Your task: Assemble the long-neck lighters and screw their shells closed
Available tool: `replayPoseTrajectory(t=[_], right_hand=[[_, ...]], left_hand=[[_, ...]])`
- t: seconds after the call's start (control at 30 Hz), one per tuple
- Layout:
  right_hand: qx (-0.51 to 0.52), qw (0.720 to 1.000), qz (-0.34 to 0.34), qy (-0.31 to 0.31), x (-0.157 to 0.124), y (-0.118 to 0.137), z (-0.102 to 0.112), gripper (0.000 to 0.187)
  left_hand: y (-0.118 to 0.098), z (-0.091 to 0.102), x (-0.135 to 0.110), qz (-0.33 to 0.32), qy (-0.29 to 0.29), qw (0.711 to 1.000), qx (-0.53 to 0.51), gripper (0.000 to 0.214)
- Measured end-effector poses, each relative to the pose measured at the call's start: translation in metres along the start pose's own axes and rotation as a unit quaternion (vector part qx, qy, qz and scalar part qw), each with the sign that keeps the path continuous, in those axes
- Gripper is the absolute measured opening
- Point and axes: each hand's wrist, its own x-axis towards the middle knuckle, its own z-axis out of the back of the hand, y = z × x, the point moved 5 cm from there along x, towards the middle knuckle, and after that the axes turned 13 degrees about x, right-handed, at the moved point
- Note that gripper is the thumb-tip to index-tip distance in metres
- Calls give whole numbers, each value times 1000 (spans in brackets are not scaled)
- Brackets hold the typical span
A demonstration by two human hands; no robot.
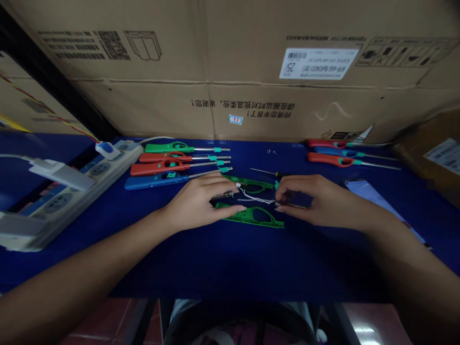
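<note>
My left hand [201, 202] is over the middle of the table, thumb apart from the fingers. A thin white wire [257, 198] runs from a small white end piece beside its index fingertip to my right hand [312, 199]. The right thumb and forefinger close on the far end of the wire, partly hiding it. Between the hands lie a green lighter shell half [257, 185] at the back and another green shell half [253, 215] in front, near my left thumb. A thin metal rod lies between the shells. A small metal part beneath my left fingers is partly hidden.
Several long-necked lighters [160, 168] lie at the left, more lighters [330, 159] at the right. A screwdriver [264, 171] and tiny screws [271, 152] lie behind the shells. A power strip [89, 187], phone [384, 206] and cardboard [212, 105] surround the blue table.
</note>
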Motion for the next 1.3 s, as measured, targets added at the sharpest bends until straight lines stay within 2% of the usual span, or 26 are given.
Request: replayPoseTrajectory(t=[0.1, 0.23, 0.4, 0.47, 0.63, 0.8, 0.9, 0.97, 1.03, 1.1, 1.2, 1.3], right_hand=[[2, 1000, -2, 1, 0, 0, -2, 5], [-4, 1000, -3, 16, 1, 1, -5, 5], [3, 998, -20, 54, 2, 1, -13, 10], [12, 999, -10, 41, 4, 4, -16, 15], [26, 994, 71, -81, 10, 13, -22, 21], [34, 982, 132, -128, 11, 15, -33, 14], [33, 981, 137, -132, 11, 14, -34, 13], [32, 983, 127, -129, 11, 13, -34, 12], [28, 986, 114, -121, 11, 11, -35, 11], [23, 989, 96, -106, 11, 9, -36, 10], [24, 994, 69, -79, 12, 6, -40, 11], [40, 995, 49, -73, 13, 5, -41, 11]], left_hand=[[3, -4, 1, 85, -1, 993, -88, 17], [5, -12, 0, 211, 23, 960, -185, 18], [5, -17, -3, 259, 38, 934, -244, 18], [5, -18, -3, 260, 42, 931, -252, 18], [2, -21, -3, 244, 73, 926, -278, 17], [-3, -24, -2, 233, 88, 918, -309, 17], [-2, -25, -3, 227, 99, 928, -280, 20], [1, -21, -3, 212, 90, 947, -222, 22], [3, -15, -1, 164, 77, 973, -145, 20], [0, -10, 0, 91, 88, 989, -70, 18], [-4, -10, -1, 9, 140, 990, -4, 30], [-5, -12, -2, -21, 176, 984, 21, 36]])
